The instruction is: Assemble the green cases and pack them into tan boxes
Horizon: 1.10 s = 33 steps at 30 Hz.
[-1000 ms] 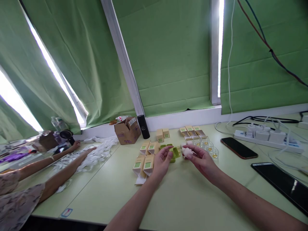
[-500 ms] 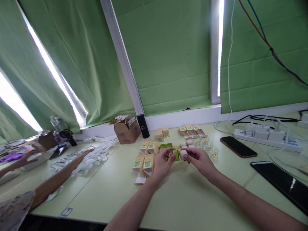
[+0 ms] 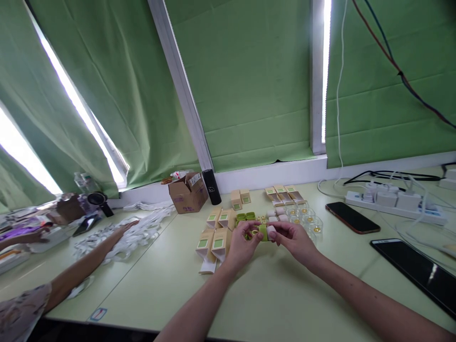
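Observation:
My left hand (image 3: 245, 242) grips a small green case (image 3: 262, 232) with a ring-like loop on its left side. In my right hand (image 3: 290, 237) is a small white rounded piece (image 3: 271, 232), its fingertips closed on it. The white piece meets the right side of the green case, and I cannot tell how deep it sits. Just behind my hands are more green cases (image 3: 245, 216), white rounded pieces (image 3: 281, 216) and clear domes with gold centres (image 3: 302, 217). Left of my left hand stand several beige cartons (image 3: 220, 239) with green labels.
More beige cartons (image 3: 284, 194) stand at the back, near a cardboard box (image 3: 188, 192) and a black cylinder (image 3: 211, 187). Two phones (image 3: 352, 217) and a power strip (image 3: 397, 205) with cables lie right. At left, another person's arm (image 3: 89, 259) reaches over white straps (image 3: 137, 235).
The green case and white piece have come together and moved slightly down. My hands dipped with them. The other person's far hand at left shifted too.

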Each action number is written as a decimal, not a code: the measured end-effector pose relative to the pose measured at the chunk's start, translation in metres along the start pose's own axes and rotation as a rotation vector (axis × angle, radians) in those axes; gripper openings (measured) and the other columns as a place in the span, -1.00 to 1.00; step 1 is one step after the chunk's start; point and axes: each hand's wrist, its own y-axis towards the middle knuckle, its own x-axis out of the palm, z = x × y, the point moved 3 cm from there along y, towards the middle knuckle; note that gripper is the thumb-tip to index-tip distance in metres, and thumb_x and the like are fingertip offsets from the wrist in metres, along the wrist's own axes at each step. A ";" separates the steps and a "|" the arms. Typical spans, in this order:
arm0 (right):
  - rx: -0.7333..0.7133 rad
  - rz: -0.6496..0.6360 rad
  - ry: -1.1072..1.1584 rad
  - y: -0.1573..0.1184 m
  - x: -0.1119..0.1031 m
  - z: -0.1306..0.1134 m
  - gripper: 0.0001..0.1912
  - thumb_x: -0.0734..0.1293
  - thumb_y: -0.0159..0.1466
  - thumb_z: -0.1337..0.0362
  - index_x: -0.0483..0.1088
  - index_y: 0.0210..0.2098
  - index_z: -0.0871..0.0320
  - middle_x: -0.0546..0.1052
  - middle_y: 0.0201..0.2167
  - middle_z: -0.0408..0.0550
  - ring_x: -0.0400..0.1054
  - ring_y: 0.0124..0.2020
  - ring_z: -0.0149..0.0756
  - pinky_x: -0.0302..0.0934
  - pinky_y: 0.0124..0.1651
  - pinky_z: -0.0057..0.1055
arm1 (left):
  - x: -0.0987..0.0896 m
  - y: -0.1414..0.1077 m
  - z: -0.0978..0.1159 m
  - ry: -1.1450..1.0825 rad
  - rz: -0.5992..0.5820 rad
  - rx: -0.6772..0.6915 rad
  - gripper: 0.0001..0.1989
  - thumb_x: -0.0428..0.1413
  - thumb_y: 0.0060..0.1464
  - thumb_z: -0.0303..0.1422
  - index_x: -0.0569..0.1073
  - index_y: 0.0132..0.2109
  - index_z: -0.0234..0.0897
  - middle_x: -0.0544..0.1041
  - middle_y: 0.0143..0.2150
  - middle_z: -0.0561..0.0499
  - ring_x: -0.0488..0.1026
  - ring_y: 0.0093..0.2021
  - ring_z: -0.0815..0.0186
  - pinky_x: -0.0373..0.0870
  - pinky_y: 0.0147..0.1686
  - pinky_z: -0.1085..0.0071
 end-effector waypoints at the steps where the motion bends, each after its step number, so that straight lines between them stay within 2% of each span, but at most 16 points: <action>1: -0.002 -0.003 -0.003 0.000 0.000 0.000 -0.43 0.59 0.07 -0.18 0.67 -0.14 0.14 0.62 -0.44 -0.05 0.46 -0.41 -0.22 0.42 -0.29 -0.26 | 0.000 0.000 0.000 0.003 0.001 -0.001 -0.49 0.28 0.15 0.08 0.63 -0.01 -0.26 0.59 -0.13 -0.17 0.55 -0.16 0.15 0.50 -0.17 0.29; 6: -0.015 -0.005 0.001 -0.001 0.002 -0.001 -0.45 0.56 0.11 -0.19 0.65 -0.18 0.15 0.61 -0.45 -0.05 0.42 -0.43 -0.26 0.39 -0.32 -0.30 | 0.001 0.000 -0.004 0.026 -0.004 -0.022 -0.46 0.29 0.11 0.11 0.61 -0.09 -0.31 0.60 -0.12 -0.20 0.54 -0.19 0.14 0.49 -0.17 0.26; 11: -0.003 0.008 0.024 -0.002 0.004 0.001 -0.45 0.57 0.11 -0.19 0.63 -0.21 0.18 0.60 -0.44 -0.04 0.40 -0.44 -0.30 0.38 -0.33 -0.33 | 0.005 -0.002 -0.007 -0.003 -0.025 -0.044 -0.45 0.29 0.09 0.13 0.54 -0.17 -0.32 0.57 -0.19 -0.14 0.51 -0.21 0.17 0.45 -0.20 0.29; 16: 0.008 0.038 0.081 -0.002 0.005 0.001 -0.35 0.60 0.04 -0.20 0.61 -0.10 0.17 0.58 -0.46 -0.09 0.43 -0.47 -0.29 0.42 -0.35 -0.31 | 0.007 -0.003 -0.004 0.033 -0.030 -0.042 -0.51 0.29 0.12 0.08 0.51 -0.22 -0.30 0.53 -0.22 -0.08 0.46 -0.22 0.22 0.42 -0.20 0.32; 18: 0.019 0.034 0.085 -0.002 0.005 0.001 -0.35 0.60 0.04 -0.20 0.61 -0.11 0.18 0.60 -0.46 -0.08 0.44 -0.48 -0.29 0.44 -0.34 -0.29 | 0.006 -0.004 -0.001 0.074 -0.032 -0.035 -0.56 0.30 0.13 0.04 0.52 -0.21 -0.31 0.52 -0.19 -0.09 0.45 -0.20 0.21 0.42 -0.18 0.30; 21: 0.022 0.063 0.106 -0.001 0.004 0.000 -0.36 0.61 0.01 -0.21 0.59 -0.18 0.18 0.61 -0.45 -0.06 0.48 -0.49 -0.27 0.46 -0.34 -0.28 | 0.006 -0.006 0.007 0.136 -0.031 0.024 -0.61 0.38 0.08 -0.10 0.56 -0.09 -0.28 0.51 -0.08 -0.13 0.46 -0.06 0.12 0.46 -0.04 0.19; 23: 0.016 0.097 0.127 -0.001 0.004 0.000 -0.34 0.61 -0.02 -0.23 0.56 -0.19 0.17 0.62 -0.43 -0.06 0.51 -0.47 -0.24 0.49 -0.34 -0.26 | 0.008 -0.009 0.014 0.174 -0.022 0.110 -0.50 0.42 0.03 -0.23 0.52 0.10 -0.21 0.48 0.07 -0.15 0.41 0.15 0.02 0.42 0.15 0.06; 25: 0.015 0.114 0.140 -0.001 0.004 0.001 -0.33 0.61 -0.03 -0.25 0.53 -0.21 0.16 0.63 -0.41 -0.06 0.54 -0.45 -0.21 0.52 -0.32 -0.23 | 0.011 -0.012 0.018 0.197 -0.012 0.185 -0.35 0.39 0.06 -0.34 0.39 0.27 -0.13 0.40 0.22 -0.17 0.33 0.28 0.00 0.37 0.24 0.00; 27: 0.021 0.112 0.154 -0.001 0.005 0.003 -0.34 0.61 -0.02 -0.25 0.50 -0.23 0.15 0.63 -0.41 -0.06 0.55 -0.45 -0.21 0.54 -0.30 -0.21 | 0.014 -0.016 0.020 0.196 -0.023 0.218 -0.34 0.32 0.14 -0.39 0.29 0.33 -0.10 0.34 0.27 -0.18 0.36 0.26 0.04 0.44 0.19 0.04; 29: 0.029 0.098 0.172 -0.001 0.007 0.004 -0.37 0.61 0.00 -0.22 0.47 -0.25 0.15 0.63 -0.42 -0.07 0.54 -0.46 -0.22 0.54 -0.29 -0.21 | 0.017 -0.018 0.020 0.198 -0.043 0.238 -0.41 0.25 0.20 -0.42 0.28 0.32 -0.10 0.35 0.25 -0.17 0.41 0.21 0.07 0.50 0.12 0.09; 33: 0.022 0.078 0.187 -0.002 0.009 0.006 -0.41 0.60 0.04 -0.20 0.44 -0.28 0.15 0.61 -0.44 -0.10 0.53 -0.48 -0.25 0.51 -0.33 -0.25 | 0.019 -0.021 0.020 0.209 -0.055 0.281 -0.49 0.14 0.29 -0.46 0.27 0.33 -0.12 0.36 0.25 -0.20 0.39 0.26 0.05 0.46 0.21 0.03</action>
